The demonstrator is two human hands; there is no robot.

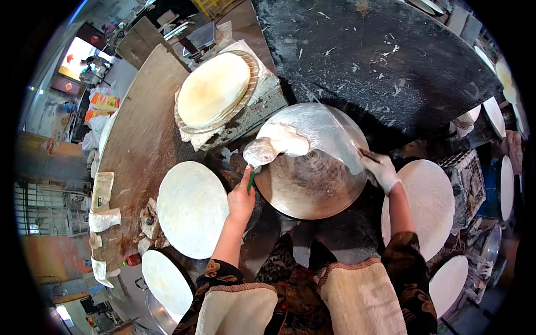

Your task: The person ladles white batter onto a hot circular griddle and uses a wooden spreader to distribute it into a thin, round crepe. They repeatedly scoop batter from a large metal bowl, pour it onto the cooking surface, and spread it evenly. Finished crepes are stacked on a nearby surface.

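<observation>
My left hand (243, 198) grips the green handle of a ladle (258, 151), whose batter-coated bowl is over the left part of a large round metal griddle (307, 195). A pool of white batter (287, 139) lies beside the bowl on the griddle's upper half. My right hand (379, 172), in a white glove, grips a long, pale, flat scraper (347, 144) that slants across the griddle's upper right, over a thin wet layer. The lower half of the griddle shows a darker, mottled surface.
A stack of pale flatbreads (214, 89) sits on a block at upper left. Round white discs (191, 209) (417, 212) flank the griddle, more stand lower down. A dark board (379, 39) rises behind. A curved wooden panel (134, 139) is at left.
</observation>
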